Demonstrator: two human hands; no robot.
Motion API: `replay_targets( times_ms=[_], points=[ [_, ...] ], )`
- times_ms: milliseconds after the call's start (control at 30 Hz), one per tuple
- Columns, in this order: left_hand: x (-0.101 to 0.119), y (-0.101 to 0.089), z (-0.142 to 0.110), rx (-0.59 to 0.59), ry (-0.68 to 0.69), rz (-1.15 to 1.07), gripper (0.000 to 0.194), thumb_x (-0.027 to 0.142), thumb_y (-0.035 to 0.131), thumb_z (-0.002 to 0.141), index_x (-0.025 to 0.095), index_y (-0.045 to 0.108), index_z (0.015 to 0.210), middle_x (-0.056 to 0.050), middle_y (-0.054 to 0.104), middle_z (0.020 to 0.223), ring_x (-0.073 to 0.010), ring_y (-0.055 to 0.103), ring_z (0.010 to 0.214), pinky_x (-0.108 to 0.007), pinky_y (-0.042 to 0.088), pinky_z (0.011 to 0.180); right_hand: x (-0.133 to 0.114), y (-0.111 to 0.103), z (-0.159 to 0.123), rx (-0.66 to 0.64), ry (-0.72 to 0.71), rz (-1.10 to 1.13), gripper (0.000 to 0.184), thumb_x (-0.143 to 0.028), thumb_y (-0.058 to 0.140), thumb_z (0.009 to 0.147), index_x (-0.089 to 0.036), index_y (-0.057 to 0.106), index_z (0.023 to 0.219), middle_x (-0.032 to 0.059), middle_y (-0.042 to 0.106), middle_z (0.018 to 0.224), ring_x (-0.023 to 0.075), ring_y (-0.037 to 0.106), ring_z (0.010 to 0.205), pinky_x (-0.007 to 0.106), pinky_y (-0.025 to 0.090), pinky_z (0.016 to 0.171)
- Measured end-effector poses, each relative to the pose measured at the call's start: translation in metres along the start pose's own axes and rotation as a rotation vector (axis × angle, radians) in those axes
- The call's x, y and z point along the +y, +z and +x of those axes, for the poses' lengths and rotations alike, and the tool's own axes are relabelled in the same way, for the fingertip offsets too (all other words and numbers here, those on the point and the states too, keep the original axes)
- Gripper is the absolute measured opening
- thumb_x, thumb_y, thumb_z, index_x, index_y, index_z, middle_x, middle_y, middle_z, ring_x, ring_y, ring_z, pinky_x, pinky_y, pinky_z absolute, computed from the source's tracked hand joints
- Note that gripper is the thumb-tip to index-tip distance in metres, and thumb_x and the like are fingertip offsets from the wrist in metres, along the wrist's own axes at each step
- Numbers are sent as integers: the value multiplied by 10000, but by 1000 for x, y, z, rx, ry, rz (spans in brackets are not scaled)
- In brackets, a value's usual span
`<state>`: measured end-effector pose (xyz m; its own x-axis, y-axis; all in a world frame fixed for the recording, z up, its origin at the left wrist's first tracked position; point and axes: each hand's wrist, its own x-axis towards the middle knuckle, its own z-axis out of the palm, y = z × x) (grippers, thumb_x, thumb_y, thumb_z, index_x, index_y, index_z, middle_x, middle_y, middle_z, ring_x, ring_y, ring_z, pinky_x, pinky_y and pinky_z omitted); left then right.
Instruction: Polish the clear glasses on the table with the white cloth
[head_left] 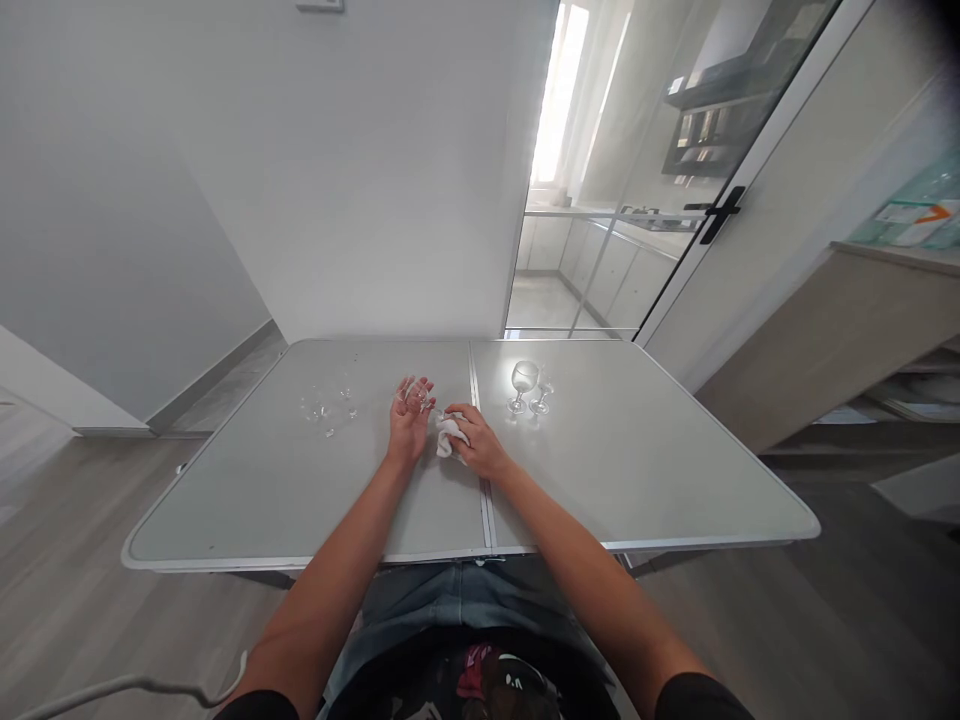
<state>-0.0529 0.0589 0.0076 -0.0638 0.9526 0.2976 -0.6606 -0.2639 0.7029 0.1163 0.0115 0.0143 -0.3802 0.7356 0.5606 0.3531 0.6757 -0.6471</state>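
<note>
My left hand (pixel 409 418) is raised over the middle of the grey folding table (pixel 285 500), fingers curled round a small clear glass (pixel 420 396). My right hand (pixel 480 440) is beside it, closed on a crumpled white cloth (pixel 448 434) that touches the glass. Two clear stemmed glasses (pixel 523 384) stand upright just beyond my right hand, to its right. Several small clear glasses (pixel 328 408) stand in a loose group left of my left hand.
A white wall rises behind the table. A glass sliding door with a black handle (pixel 721 214) stands at the back right, a kitchen visible through it. A wooden counter (pixel 847 330) is at the right. A white cable (pixel 120 688) lies near my left elbow.
</note>
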Motion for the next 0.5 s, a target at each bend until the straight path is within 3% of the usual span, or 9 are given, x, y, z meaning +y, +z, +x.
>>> replay_targets(
  times_ms=[33,100,200,300,400,500],
  points=[
    [0,0,0,17,10,-6,550,399,807,789,286,566,1270,-121,520,1459,-245,524,1330,-354,451,1006,-2,0,-1,-14,-31,15,68,-203,585,873,-204,650,854,112,583,1278,244,536,1200,427,425,1071],
    [1,0,1,30,15,-10,526,396,791,805,295,565,1269,-109,518,1463,-234,522,1332,-351,443,1015,-7,1,-2,-17,-64,90,167,-207,666,786,-208,551,666,106,627,1182,245,573,1128,408,460,1016],
    [2,1,0,14,-6,-9,509,416,771,818,277,576,1267,-115,555,1416,-223,571,1266,-345,453,999,-12,-1,-2,77,38,290,248,-204,684,703,-220,442,650,84,664,1059,213,629,952,366,515,875],
    [1,2,-1,-12,-19,-4,522,449,772,807,255,589,1255,-125,583,1367,-216,608,1194,-339,467,969,-13,-10,-1,119,215,491,146,-217,611,710,-222,472,754,36,677,945,141,594,691,279,498,653],
    [1,3,-1,-35,-7,20,546,463,788,787,255,593,1253,-124,600,1338,-212,624,1149,-326,476,932,-11,-19,0,-16,281,570,78,-278,563,758,-210,526,747,-26,574,666,107,458,520,236,383,510],
    [1,5,-1,-56,8,64,581,482,792,777,259,584,1272,-132,607,1326,-220,629,1136,-335,476,924,-8,-21,0,-45,327,432,358,-436,515,873,-199,503,605,-38,448,548,104,415,509,240,344,519]
  ],
)
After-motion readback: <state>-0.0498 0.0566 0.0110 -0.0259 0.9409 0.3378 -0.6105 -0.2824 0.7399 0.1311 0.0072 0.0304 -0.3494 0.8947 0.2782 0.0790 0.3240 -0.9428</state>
